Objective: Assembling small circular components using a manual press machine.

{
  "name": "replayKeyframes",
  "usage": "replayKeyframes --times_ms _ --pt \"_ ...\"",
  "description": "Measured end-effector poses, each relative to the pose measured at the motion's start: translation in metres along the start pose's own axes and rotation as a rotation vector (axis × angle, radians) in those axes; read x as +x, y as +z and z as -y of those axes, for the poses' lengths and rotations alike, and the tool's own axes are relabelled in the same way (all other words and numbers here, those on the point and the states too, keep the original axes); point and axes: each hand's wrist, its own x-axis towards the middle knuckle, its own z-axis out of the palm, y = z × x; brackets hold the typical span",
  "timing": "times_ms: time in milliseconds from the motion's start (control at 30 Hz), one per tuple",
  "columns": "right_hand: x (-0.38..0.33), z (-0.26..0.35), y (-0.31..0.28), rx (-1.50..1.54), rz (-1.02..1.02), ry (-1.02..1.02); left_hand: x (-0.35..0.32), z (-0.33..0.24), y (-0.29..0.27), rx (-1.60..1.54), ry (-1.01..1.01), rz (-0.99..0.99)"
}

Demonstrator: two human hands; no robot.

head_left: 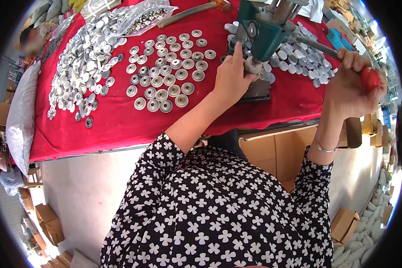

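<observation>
A green hand press with a metal ram stands at the table's far edge, right of the middle. My right hand is wrapped round the end of its lever, at the red knob. Beside the press head is my left hand, its index finger stretched out and its thumb apart, close to the whitish die under the ram. The other left fingers are partly hidden. Left of this hand, round metal discs with raised rings lie spread in loose rows.
A heap of grey-white round caps covers the red cloth at left; more caps lie behind and right of the press. A clear bag of small metal parts and a hammer lie at the back. Below is an open cardboard box.
</observation>
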Motion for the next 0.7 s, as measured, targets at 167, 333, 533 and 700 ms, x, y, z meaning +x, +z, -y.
replayKeyframes --times_ms 167,333,533,700 --pt "-0.025 0.005 0.003 -0.050 0.015 -0.036 0.003 0.003 0.004 0.021 -0.003 -0.004" --pt "-0.077 0.008 0.000 -0.179 -0.038 -0.065 0.004 0.005 -0.004 -0.030 0.002 -0.010" --pt "-0.148 0.006 -0.034 -0.380 -0.117 -0.067 0.001 -0.016 -0.029 -0.097 -0.072 0.013" --pt "-0.044 0.021 -0.056 -0.285 0.045 0.047 -0.023 -0.014 -0.078 -0.007 0.089 -0.230"
